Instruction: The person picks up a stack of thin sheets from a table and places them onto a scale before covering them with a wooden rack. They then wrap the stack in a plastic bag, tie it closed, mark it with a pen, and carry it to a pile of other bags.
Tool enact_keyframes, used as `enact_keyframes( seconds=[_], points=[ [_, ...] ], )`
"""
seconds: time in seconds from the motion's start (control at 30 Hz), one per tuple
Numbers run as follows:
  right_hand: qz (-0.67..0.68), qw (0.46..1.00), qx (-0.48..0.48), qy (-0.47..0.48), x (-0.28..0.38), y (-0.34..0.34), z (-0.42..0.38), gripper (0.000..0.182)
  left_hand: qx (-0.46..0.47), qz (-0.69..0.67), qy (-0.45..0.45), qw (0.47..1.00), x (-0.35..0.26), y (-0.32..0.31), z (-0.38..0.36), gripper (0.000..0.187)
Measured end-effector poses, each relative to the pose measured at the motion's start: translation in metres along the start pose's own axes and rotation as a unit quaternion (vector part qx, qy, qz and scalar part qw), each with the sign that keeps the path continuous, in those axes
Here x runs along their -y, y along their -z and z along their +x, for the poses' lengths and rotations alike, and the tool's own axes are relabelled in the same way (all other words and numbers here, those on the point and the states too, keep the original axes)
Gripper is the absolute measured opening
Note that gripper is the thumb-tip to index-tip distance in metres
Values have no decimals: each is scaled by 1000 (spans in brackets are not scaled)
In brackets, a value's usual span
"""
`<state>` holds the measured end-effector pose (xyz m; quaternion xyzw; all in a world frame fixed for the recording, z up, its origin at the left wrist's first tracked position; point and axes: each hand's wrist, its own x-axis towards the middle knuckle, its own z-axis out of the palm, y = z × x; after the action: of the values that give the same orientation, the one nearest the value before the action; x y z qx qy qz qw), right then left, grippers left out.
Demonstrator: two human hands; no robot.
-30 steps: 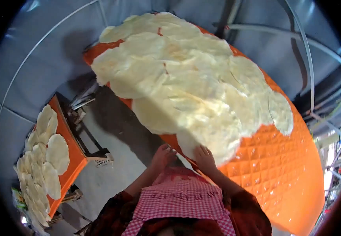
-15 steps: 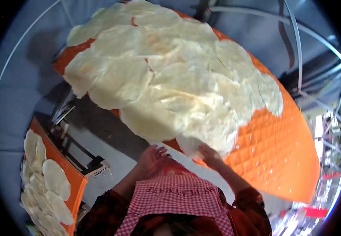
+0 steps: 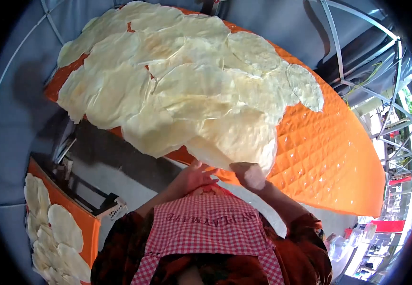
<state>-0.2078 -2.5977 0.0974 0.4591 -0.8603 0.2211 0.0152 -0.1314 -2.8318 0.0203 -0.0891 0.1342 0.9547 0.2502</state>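
Thin, pale, round dough-like sheets [image 3: 191, 85] overlap across a large orange quilted surface [image 3: 324, 152]. The nearest sheet [image 3: 239, 135] hangs at the front edge, its near rim slightly lifted. My right hand [image 3: 249, 175] is closed on that rim, the fingertips partly hidden. Just left of it, my left hand [image 3: 196, 178] is held below the sheet's edge with its fingers apart and nothing in them. A red checked apron [image 3: 201, 228] covers my front.
At lower left, a second orange surface [image 3: 91, 232] carries more pale sheets [image 3: 66, 228]. A dark metal frame [image 3: 106, 206] stands beside it on the grey floor. Metal poles [image 3: 334, 38] and grey fabric walls surround the big surface. Plastic bags [image 3: 343, 247] lie at lower right.
The camera view has shifted, so the orange surface sits further up and left. My right hand has gone from lying on the sheet's edge to gripping it, and the rim is raised.
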Motion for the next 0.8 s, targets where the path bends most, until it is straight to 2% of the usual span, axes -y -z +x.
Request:
enact_keyframes(
  seconds=[0.03,0.07,0.1,0.13,0.17,0.2,0.23,0.3,0.33,0.37,0.4,0.43,0.47,0.5,0.53,0.57,0.6,0.63,0.67,0.7,0.73,0.8],
  points=[
    [31,999,27,-24,1,-13,-10,21,-7,-43,54,998,2,6,7,40],
    [61,996,54,-46,1,-23,-15,19,-20,-9,45,999,7,9,13,39],
    [57,987,135,-74,0,-27,-16,20,-33,25,33,999,13,12,20,37],
    [135,982,108,-74,-3,-29,-15,22,-48,59,22,997,18,15,25,36],
    [215,970,83,-75,-7,-34,-16,24,-95,61,3,994,18,-17,16,29],
    [294,951,57,-78,-12,-39,-18,27,-94,292,-89,948,28,1,19,28],
    [343,933,68,-82,-20,-43,-20,34,-84,506,-171,841,38,33,27,27],
    [414,883,141,-173,-38,-50,-30,32,-101,255,-98,957,39,-7,20,29],
    [446,850,178,-218,-50,-54,-37,31,-127,341,-123,923,46,2,16,29],
    [382,893,203,-126,-76,-60,-43,33,-150,423,-146,882,53,21,12,29],
    [321,929,149,-104,-90,-55,-43,35,-169,502,-169,831,58,38,10,30],
    [228,957,148,-99,-123,-48,-39,34,-204,473,-173,839,65,54,15,32],
    [580,777,67,-233,-155,-30,-35,32,-239,443,-179,845,71,64,19,34],
    [386,918,77,-50,-191,25,-26,28,-288,298,-161,896,81,72,23,38],
    [351,923,116,-107,-219,77,-7,25,-285,348,-144,881,83,67,18,38],
    [382,903,50,-188,-241,124,3,21,-281,397,-128,864,86,62,13,38],
    [70,945,75,-310,-218,190,26,25,-209,620,-110,748,76,32,-5,33],
    [84,924,46,-369,-244,230,35,26,-119,800,-89,582,70,13,-14,29],
    [65,961,14,-268,-203,281,44,24,-115,809,-91,569,72,11,-14,34],
    [188,952,-12,-241,-214,305,45,23,-110,819,-94,556,75,10,-16,38],
    [142,960,-18,-241,-180,322,53,22,-106,827,-99,543,77,10,-16,43],
    [15,975,37,-218,-115,318,60,23,-165,758,-102,623,87,6,-10,46]
  ],
)
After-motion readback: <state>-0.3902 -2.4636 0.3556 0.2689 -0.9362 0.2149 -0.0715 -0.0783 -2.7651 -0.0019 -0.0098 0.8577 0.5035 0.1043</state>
